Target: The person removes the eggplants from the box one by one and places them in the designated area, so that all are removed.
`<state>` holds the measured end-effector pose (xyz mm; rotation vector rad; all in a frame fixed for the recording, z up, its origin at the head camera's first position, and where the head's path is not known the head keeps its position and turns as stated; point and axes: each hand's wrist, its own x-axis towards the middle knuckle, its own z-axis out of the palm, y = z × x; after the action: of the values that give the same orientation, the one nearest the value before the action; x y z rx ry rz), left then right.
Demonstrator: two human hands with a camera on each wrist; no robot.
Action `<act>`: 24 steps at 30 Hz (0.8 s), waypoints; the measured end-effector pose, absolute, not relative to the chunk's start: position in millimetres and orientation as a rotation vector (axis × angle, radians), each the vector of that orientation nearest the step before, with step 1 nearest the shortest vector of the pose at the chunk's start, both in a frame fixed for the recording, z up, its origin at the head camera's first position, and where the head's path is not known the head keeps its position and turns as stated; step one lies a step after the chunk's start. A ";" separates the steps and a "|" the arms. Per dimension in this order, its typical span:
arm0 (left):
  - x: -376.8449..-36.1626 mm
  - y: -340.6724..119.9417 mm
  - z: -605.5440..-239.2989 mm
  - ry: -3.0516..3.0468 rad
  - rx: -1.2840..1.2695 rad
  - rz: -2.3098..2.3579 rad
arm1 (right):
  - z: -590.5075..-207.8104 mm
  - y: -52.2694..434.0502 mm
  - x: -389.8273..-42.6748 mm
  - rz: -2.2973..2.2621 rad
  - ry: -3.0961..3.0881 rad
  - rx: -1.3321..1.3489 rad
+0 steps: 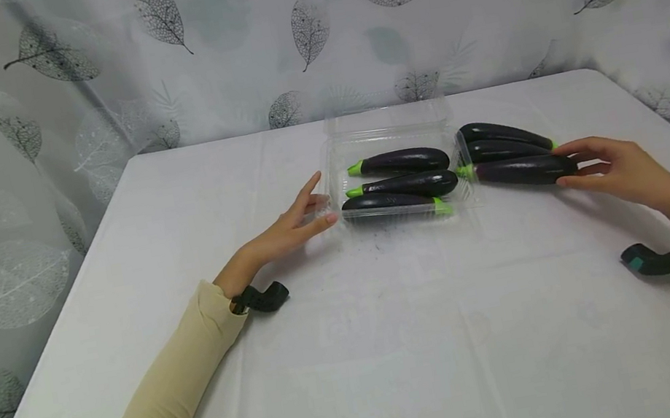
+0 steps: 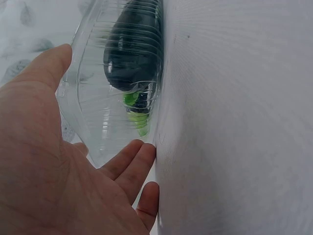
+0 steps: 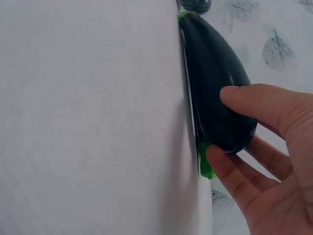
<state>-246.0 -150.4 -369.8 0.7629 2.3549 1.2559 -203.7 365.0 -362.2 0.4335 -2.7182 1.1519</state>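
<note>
A clear plastic clamshell box (image 1: 337, 157) lies opened on the table, its lid folded back. Three dark eggplants are inside, a middle one (image 1: 417, 185) among them. My left hand (image 1: 292, 231) is at the box's left end, fingers extended and fingertips right at the clear wall (image 2: 88, 103). My right hand (image 1: 614, 166) pinches the blunt end of the front eggplant (image 1: 525, 171) to the right of the box, thumb on one side and fingers on the other. That eggplant's green stem points left and overlaps the box's right rim.
Two more eggplants, one at the back (image 1: 502, 133) and one in between (image 1: 501, 149), lie right of the box, behind the gripped one. A white cloth covers the table (image 1: 368, 366). A leaf-patterned curtain (image 1: 254, 45) hangs beyond the far edge.
</note>
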 end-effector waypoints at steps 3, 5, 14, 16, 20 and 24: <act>-245.8 -149.8 -369.2 2.352 0.764 1.261 | -362.8 364.5 -204.0 1.143 -2.730 0.427; -245.8 -149.5 -368.9 2.351 0.762 1.264 | -363.0 364.5 -204.5 1.131 -2.741 0.417; -245.6 -150.3 -368.5 2.355 0.761 1.270 | -360.1 362.6 -204.4 1.134 -2.767 0.388; -245.7 -150.5 -368.5 2.356 0.759 1.270 | -358.7 361.5 -203.8 1.134 -2.768 0.387; -245.8 -150.5 -368.5 2.354 0.755 1.269 | -357.2 361.5 -202.6 1.142 -2.780 0.370; -246.2 -150.7 -368.8 2.352 0.752 1.267 | -356.1 360.8 -201.6 1.143 -2.783 0.353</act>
<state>-246.2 -150.7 -368.8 0.7516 2.3521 1.2674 -201.6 360.8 -356.1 0.3535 -2.7827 1.1427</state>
